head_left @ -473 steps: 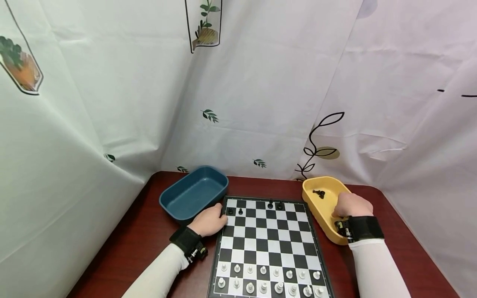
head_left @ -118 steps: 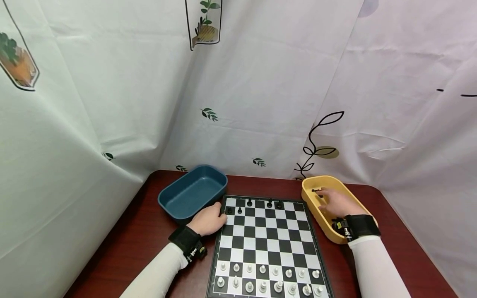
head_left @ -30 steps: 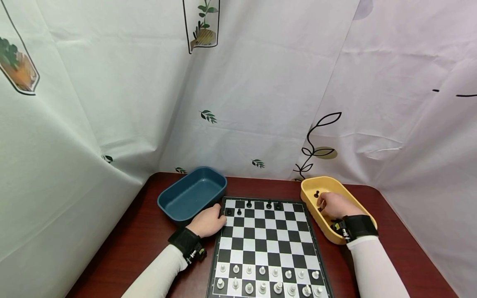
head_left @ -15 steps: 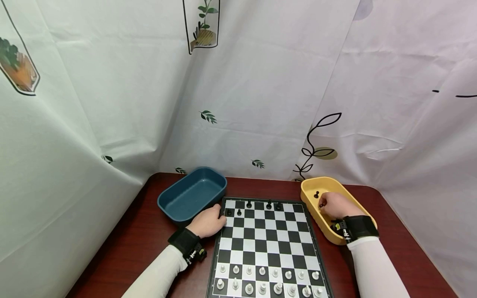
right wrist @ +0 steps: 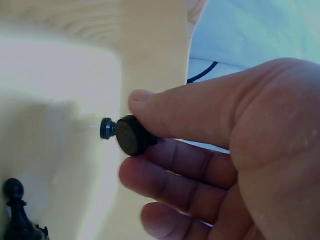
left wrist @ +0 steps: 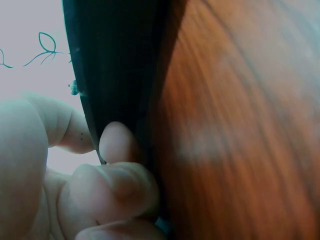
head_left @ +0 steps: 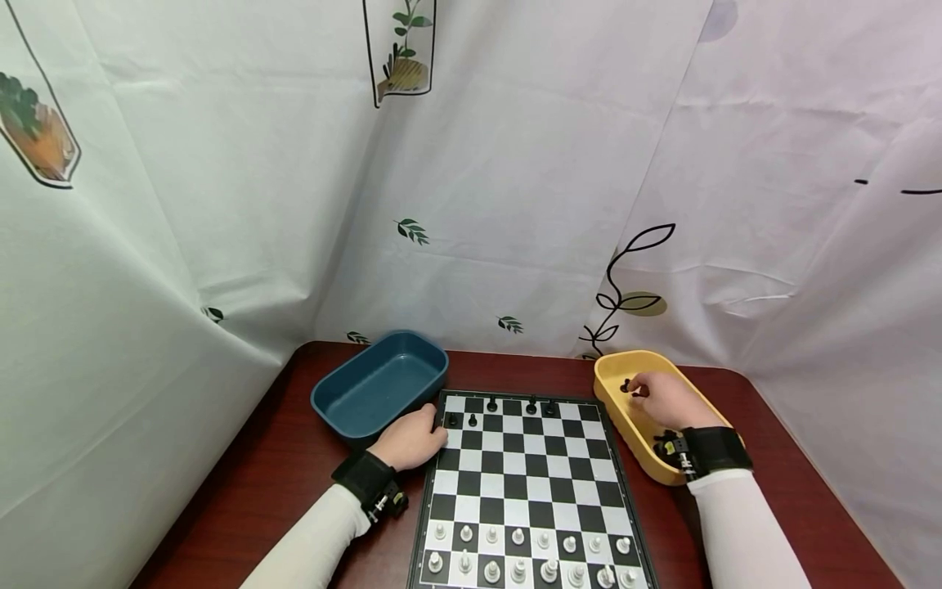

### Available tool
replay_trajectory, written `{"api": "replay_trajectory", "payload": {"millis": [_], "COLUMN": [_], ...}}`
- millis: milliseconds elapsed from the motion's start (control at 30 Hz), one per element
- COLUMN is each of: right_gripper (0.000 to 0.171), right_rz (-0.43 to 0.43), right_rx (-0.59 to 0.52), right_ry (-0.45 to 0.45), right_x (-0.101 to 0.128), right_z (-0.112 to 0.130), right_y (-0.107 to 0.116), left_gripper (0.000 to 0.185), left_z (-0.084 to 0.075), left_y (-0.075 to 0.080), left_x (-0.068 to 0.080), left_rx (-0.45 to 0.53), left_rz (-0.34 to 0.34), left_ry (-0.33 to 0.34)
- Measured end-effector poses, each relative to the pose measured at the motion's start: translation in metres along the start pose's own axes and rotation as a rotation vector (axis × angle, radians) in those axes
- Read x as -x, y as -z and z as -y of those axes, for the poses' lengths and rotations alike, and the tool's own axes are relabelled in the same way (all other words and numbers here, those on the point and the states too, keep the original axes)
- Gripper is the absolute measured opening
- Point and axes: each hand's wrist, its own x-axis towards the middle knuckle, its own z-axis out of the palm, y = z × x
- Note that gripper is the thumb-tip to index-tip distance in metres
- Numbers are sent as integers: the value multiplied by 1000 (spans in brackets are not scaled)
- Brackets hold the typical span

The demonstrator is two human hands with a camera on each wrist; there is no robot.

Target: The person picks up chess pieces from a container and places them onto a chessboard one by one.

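Pinched between thumb and fingers (right wrist: 165, 117) of right hand (head_left: 662, 401): black chess piece (right wrist: 125, 134), lying sideways, knob end toward the wall of yellow tray (head_left: 611, 378). Left hand (head_left: 412, 439), fingers curled, gripping chessboard (head_left: 526, 483) edge.

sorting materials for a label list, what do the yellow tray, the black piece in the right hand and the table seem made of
The yellow tray looks like moulded plastic: smooth matte walls, rounded rim. The black piece pinched in the right hand seems plastic, with a dull, possibly felted or magnetic base. The table looks like reddish wood or wood-grain laminate, slightly glossy.
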Motion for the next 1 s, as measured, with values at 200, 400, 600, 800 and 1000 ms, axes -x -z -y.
{"api": "replay_trajectory", "payload": {"millis": [200, 400, 600, 800, 1000], "right_gripper": [7, 5, 6, 8, 9], "right_rz": [-145, -277, -286, -262, -261], "right_rx": [45, 58, 87, 55, -19], "right_ry": [32, 57, 21, 4, 12], "right_x": [-2, -1, 0, 0, 0], "right_z": [6, 16, 21, 25, 33], "right_y": [6, 11, 17, 22, 24], "left_gripper": [42, 41, 41, 40, 41], "left_z": [-1, -1, -1, -1, 0], "left_y": [0, 0, 0, 1, 1], "left_x": [0, 1, 1, 1, 1], "left_rx": [-5, 0, 0, 4, 3], "left_rz": [-1, -1, -1, -1, 1], "left_ry": [-1, -4, -8, -10, -9]}}
